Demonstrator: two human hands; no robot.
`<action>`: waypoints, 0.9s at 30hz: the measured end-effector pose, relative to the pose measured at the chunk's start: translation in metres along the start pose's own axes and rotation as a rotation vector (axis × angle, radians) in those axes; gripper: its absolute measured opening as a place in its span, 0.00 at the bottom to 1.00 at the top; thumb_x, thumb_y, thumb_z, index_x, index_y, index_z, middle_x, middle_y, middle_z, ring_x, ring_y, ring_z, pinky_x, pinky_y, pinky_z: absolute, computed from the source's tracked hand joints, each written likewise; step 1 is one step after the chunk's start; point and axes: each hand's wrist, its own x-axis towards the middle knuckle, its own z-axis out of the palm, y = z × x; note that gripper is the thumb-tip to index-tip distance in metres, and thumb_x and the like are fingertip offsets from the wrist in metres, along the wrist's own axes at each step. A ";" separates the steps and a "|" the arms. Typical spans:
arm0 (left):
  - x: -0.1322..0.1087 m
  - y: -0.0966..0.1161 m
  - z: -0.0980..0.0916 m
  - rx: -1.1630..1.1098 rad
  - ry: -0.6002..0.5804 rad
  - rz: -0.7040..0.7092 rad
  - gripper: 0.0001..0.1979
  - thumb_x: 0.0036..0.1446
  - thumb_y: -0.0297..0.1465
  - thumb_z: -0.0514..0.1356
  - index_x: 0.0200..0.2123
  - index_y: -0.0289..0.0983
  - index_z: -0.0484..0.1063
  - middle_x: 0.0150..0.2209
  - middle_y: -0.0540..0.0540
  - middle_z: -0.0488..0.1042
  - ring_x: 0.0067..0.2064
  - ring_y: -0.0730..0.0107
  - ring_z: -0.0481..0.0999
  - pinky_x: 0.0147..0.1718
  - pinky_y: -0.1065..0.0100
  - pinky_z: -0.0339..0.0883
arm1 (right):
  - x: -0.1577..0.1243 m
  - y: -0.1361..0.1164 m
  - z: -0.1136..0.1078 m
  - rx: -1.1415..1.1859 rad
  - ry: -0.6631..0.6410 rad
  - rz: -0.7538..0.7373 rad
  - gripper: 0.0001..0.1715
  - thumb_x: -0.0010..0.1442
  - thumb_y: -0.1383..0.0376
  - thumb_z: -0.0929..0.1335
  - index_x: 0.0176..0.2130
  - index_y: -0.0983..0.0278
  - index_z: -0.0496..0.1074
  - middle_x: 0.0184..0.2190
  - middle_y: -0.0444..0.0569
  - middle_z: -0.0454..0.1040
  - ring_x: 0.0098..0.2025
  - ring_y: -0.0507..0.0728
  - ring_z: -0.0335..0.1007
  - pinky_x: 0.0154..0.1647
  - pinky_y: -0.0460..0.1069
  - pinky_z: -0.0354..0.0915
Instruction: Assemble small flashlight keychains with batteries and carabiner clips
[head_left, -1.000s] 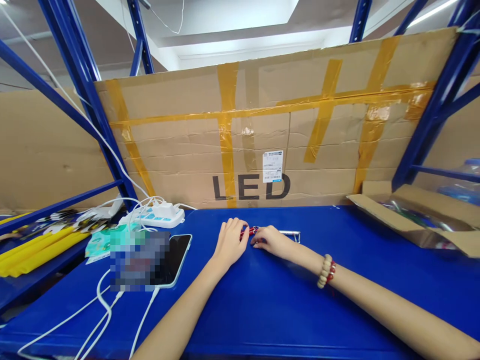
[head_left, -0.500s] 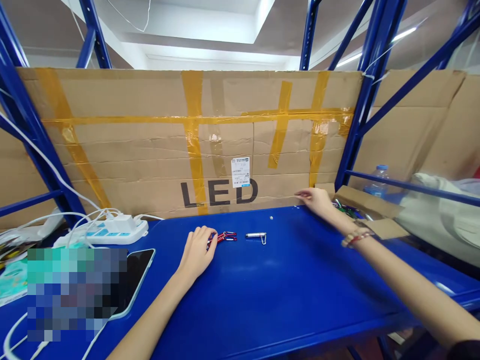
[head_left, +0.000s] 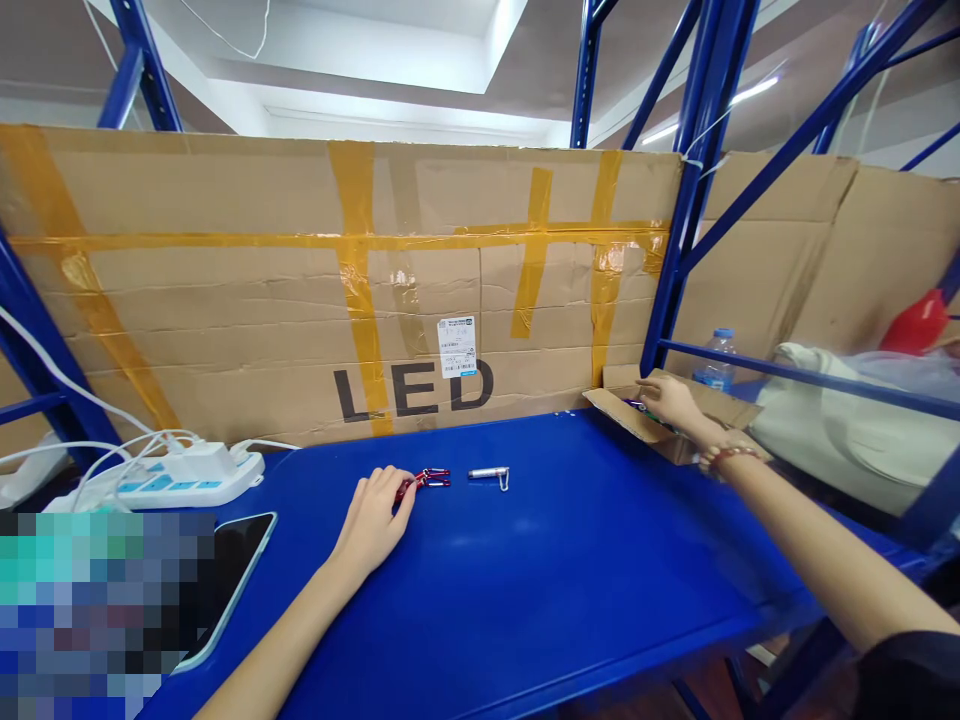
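My left hand rests on the blue tabletop, its fingers curled over red metal keychains with small carabiner clips. The fingers cover part of them. Just to their right lies a silver stick-shaped keychain with its own clip, touched by neither hand. Over at the far right, my right hand reaches into an open cardboard box. Small dark and coloured items show inside beside the fingers. Its fingertips are partly hidden, so whether they hold anything does not show.
At left are a white power strip with plugs and cables, and a dark-screened phone. A tall cardboard sheet walls the back. A water bottle, a pale bag and blue rack posts stand right.
My right hand has moved right, from the table's back edge to the box, whose front flap now shows. My left hand stays on the red keychains. The view has turned right.
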 end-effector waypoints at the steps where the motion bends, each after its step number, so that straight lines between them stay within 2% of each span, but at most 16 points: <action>1: 0.000 0.001 0.001 -0.002 -0.002 0.003 0.11 0.61 0.34 0.46 0.34 0.40 0.67 0.33 0.48 0.71 0.35 0.65 0.67 0.34 0.63 0.56 | 0.000 -0.012 0.006 0.006 0.002 -0.035 0.21 0.53 0.71 0.64 0.48 0.69 0.71 0.47 0.57 0.71 0.48 0.58 0.67 0.46 0.47 0.60; 3: -0.001 0.001 0.002 -0.004 -0.011 0.010 0.12 0.61 0.34 0.45 0.34 0.40 0.67 0.33 0.48 0.71 0.35 0.65 0.67 0.34 0.64 0.56 | 0.000 -0.038 0.021 0.021 -0.017 -0.088 0.18 0.56 0.69 0.62 0.46 0.64 0.72 0.46 0.52 0.73 0.47 0.55 0.67 0.45 0.45 0.61; 7: 0.000 -0.001 0.001 0.004 -0.012 0.020 0.11 0.61 0.34 0.45 0.34 0.40 0.67 0.33 0.48 0.71 0.35 0.66 0.67 0.34 0.63 0.57 | 0.002 -0.082 0.060 0.017 -0.144 -0.058 0.14 0.54 0.63 0.65 0.38 0.65 0.76 0.36 0.54 0.77 0.39 0.57 0.72 0.37 0.46 0.64; 10: 0.001 -0.005 -0.002 0.026 0.019 -0.007 0.11 0.61 0.32 0.46 0.34 0.40 0.66 0.34 0.47 0.71 0.36 0.65 0.67 0.36 0.63 0.57 | 0.005 -0.100 0.087 -0.006 -0.226 0.023 0.16 0.51 0.59 0.67 0.34 0.68 0.76 0.33 0.58 0.76 0.37 0.60 0.73 0.33 0.48 0.64; 13: 0.001 -0.007 -0.004 0.048 0.041 -0.017 0.10 0.61 0.31 0.46 0.34 0.40 0.66 0.34 0.48 0.71 0.36 0.65 0.67 0.36 0.63 0.57 | 0.008 -0.107 0.103 -0.017 -0.253 0.075 0.16 0.53 0.59 0.66 0.37 0.68 0.76 0.36 0.60 0.75 0.40 0.63 0.72 0.33 0.51 0.64; 18: 0.003 -0.006 -0.003 0.061 0.021 -0.012 0.10 0.61 0.30 0.46 0.33 0.40 0.65 0.34 0.48 0.71 0.35 0.66 0.67 0.36 0.63 0.57 | 0.014 -0.109 0.112 -0.047 -0.271 0.081 0.15 0.56 0.64 0.64 0.40 0.67 0.75 0.41 0.61 0.74 0.44 0.64 0.70 0.37 0.53 0.63; 21: 0.003 -0.007 -0.002 0.065 0.025 -0.031 0.09 0.61 0.30 0.46 0.34 0.40 0.66 0.34 0.48 0.71 0.36 0.66 0.66 0.36 0.63 0.56 | 0.018 -0.110 0.110 -0.080 -0.298 0.056 0.14 0.54 0.63 0.66 0.37 0.69 0.75 0.41 0.62 0.74 0.45 0.65 0.70 0.39 0.53 0.63; 27: 0.003 -0.014 0.004 0.042 0.004 -0.086 0.10 0.61 0.31 0.46 0.33 0.39 0.66 0.34 0.48 0.71 0.36 0.66 0.66 0.37 0.62 0.56 | 0.012 -0.113 0.099 -0.059 -0.361 0.024 0.14 0.51 0.61 0.67 0.37 0.63 0.76 0.40 0.56 0.75 0.45 0.62 0.70 0.39 0.52 0.62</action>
